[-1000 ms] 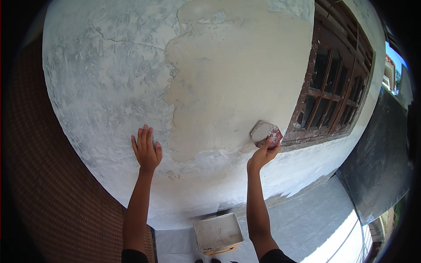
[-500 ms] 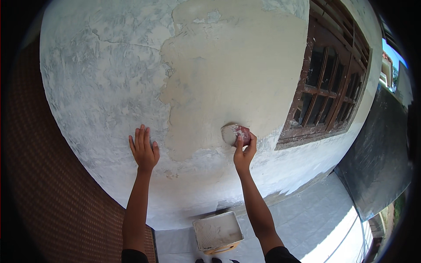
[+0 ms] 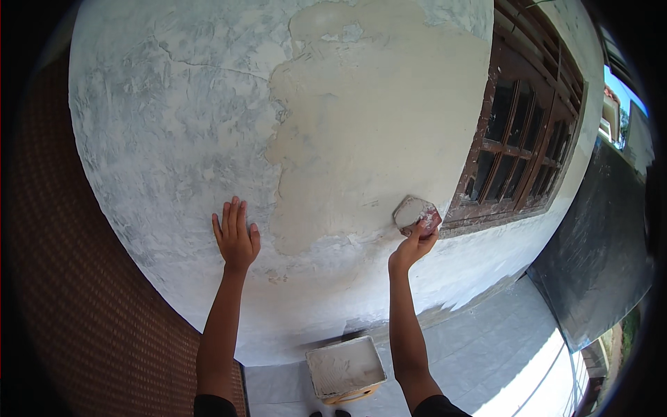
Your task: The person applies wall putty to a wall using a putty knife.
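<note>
Plastering spreader (image 3: 413, 208): flat, angular plate; pale grey putty covers its left part, reddish-brown surface shows at lower right. It is tilted, at the lower right of the beige putty coat (image 3: 361, 125); contact cannot be confirmed. Coat: largely smooth, left edge ragged, uncovered spot near the top. Wall (image 3: 160, 139): upright, mottled white and grey left of the coat, crack at upper left.

l hand (image 3: 237, 243) & r hand (image 3: 410, 251) bare, slim forearms (image 3: 221, 333) bare too; blk l sleeve (image 3: 212, 406) & blk r sleeve (image 3: 439, 408), plain, both end approx at elbow; 2 dark rounded shoe tips (image 3: 342, 413) at btm edge, mostly cropped.
</note>
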`<state>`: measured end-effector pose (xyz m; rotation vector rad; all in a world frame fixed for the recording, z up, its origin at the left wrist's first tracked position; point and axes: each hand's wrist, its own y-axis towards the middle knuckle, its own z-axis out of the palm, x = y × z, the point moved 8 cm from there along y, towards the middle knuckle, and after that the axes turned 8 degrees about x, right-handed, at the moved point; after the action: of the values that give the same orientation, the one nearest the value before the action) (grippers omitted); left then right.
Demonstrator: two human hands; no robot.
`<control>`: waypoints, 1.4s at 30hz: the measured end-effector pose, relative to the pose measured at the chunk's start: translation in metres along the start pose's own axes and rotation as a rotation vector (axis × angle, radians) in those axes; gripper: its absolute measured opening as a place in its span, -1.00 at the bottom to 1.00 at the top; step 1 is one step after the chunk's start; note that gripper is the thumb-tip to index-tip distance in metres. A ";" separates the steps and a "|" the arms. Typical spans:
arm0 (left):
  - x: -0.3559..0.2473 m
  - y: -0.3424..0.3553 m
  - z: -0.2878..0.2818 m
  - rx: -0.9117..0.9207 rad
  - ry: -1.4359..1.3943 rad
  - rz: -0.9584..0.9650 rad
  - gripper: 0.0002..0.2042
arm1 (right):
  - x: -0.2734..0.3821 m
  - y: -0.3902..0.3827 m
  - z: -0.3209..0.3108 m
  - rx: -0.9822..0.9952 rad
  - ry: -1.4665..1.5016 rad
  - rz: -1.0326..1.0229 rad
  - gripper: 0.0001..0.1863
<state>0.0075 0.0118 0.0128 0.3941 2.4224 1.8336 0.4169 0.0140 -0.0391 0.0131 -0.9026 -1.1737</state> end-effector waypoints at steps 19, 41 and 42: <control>0.001 -0.005 -0.004 0.068 -0.059 -0.028 -0.53 | 0.014 -0.032 0.051 0.377 -0.322 -0.207 -0.73; -0.114 -0.233 -0.009 0.560 -0.517 -0.507 -0.54 | -0.093 -0.115 -0.140 0.553 -0.214 0.554 -0.76; -0.122 -0.255 -0.008 0.590 -0.524 -0.540 -0.54 | -0.101 -0.125 -0.152 0.625 -0.310 0.584 -0.74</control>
<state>0.0838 -0.0905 -0.2393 0.1824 2.3145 0.6836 0.4030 -0.0247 -0.2570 0.0702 -1.4051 -0.3255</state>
